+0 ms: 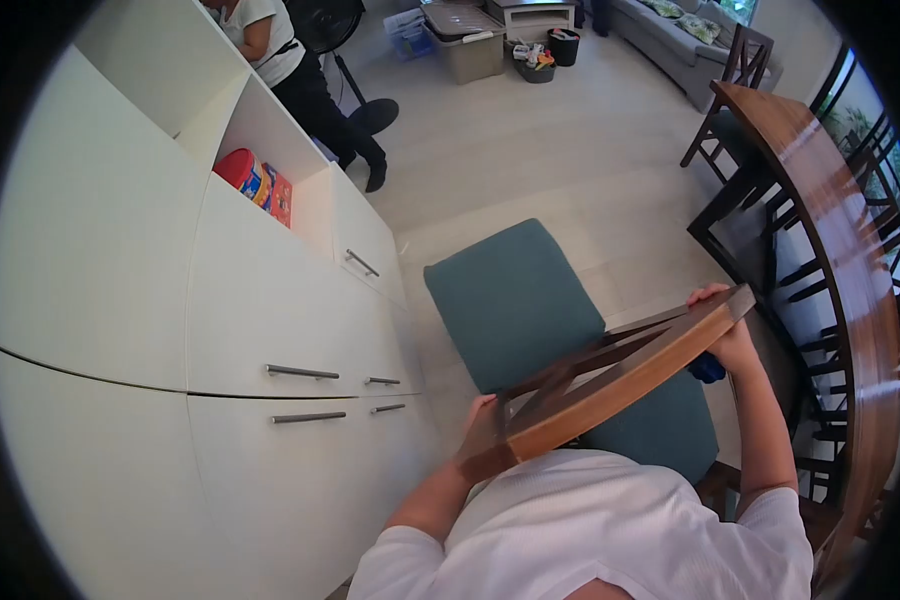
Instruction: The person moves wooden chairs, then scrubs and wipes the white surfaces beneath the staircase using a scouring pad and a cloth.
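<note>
Wooden chair back (625, 376), gripped at opposite ends by your left hand (481, 407) and right hand (735, 343). Teal seat (515, 300) lies beyond.

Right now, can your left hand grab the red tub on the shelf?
Probably not: the left hand is busy holding the wooden chair back, and the red tub sits farther ahead on the shelf.

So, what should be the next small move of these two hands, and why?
Perhaps ease the chair backrest slightly forward: the left hand and the right hand hold its two ends, the white cabinet stands on the left, the wooden table on the right, while pale floor stretches beyond the front green seat.
</note>
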The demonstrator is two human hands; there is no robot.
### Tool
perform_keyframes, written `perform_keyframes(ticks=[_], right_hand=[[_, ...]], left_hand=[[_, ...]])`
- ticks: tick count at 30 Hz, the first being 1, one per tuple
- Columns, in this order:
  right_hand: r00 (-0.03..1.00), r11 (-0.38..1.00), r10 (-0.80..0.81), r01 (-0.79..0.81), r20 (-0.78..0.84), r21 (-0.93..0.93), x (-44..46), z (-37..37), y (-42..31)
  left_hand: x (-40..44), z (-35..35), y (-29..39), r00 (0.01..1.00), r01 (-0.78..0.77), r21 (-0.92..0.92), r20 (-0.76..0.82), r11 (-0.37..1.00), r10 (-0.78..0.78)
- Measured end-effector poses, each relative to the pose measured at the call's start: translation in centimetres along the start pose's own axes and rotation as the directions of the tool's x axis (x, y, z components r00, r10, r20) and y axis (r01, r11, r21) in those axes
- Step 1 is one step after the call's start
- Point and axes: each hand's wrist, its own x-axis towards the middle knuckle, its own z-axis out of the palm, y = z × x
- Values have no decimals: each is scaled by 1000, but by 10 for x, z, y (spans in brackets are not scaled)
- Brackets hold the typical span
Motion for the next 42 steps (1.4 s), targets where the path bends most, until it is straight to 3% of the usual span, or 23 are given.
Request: perform_keyframes(ticks=[3,5,7,8,11,13,15,16,17,18,19,20,21,23,24,27,29,32,34,36,39,40,42], right_hand=[[998,1000,-6,5,-62,-30,-2,-22,3],[991,994,18,-32,-134,-106,-8,-45,8],[985,985,43,-70,-165,-161,-11,-59,0],[984,979,54,-85,-167,-184,-11,-69,-2],[974,956,84,-138,-208,-260,-9,-97,5],[957,932,112,-195,-268,-305,-13,-109,11],[937,855,28,-203,-348,-478,-17,-110,12],[914,853,130,-301,-385,-426,-21,-108,7],[854,815,247,-438,-458,-379,-27,-95,-18],[802,773,133,-452,-583,-446,-36,-82,-19],[787,837,-42,-309,-616,-452,-46,-73,-4],[761,919,32,-277,-649,-279,-58,-64,0],[675,916,164,-374,-720,-143,-73,-50,-3],[597,917,395,-213,-698,337,-105,-28,21],[561,866,472,-149,-681,477,-122,-17,21],[421,713,618,56,-664,699,-170,35,25],[365,609,674,218,-642,763,-194,53,16],[318,561,678,359,-662,746,-220,74,-16],[279,619,619,401,-734,675,-240,81,-45],[226,718,515,415,-827,560,-255,93,-75],[112,917,285,257,-952,305,-272,111,-108],[140,943,277,147,-951,297,-282,120,-122],[224,998,-31,-50,-974,-43,-307,134,-137]], left_hand=[[12,28,-4,999,45,19,-23,999,-45],[18,53,-11,987,-149,211,85,966,134],[10,89,-5,977,-159,254,180,954,115],[5,107,6,980,-63,213,197,975,20],[89,60,-20,995,-42,440,95,897,0],[115,54,-26,979,-167,793,63,586,193],[124,49,-22,938,-267,913,173,309,301],[130,53,-14,912,-334,921,263,201,315],[121,67,-4,968,-200,946,150,254,203],[91,94,7,996,-56,960,35,276,81],[78,104,10,997,44,951,-63,305,53],[72,104,12,975,213,906,-219,365,-24],[43,125,13,976,218,890,-212,401,-60],[55,105,16,922,373,857,-298,354,-249],[69,92,18,910,342,910,-259,232,-325],[117,66,19,814,-137,972,1,-191,-581],[133,77,15,761,-317,915,89,-249,-643],[68,152,-5,764,-340,926,170,-166,-622],[42,192,-31,683,-331,942,200,-53,-702],[-13,238,-51,436,-436,885,367,164,-822],[-26,264,-100,-49,-344,805,498,483,-866],[-50,276,-116,-143,-393,759,507,519,-850],[-119,302,-138,-323,-466,653,502,596,-802]])
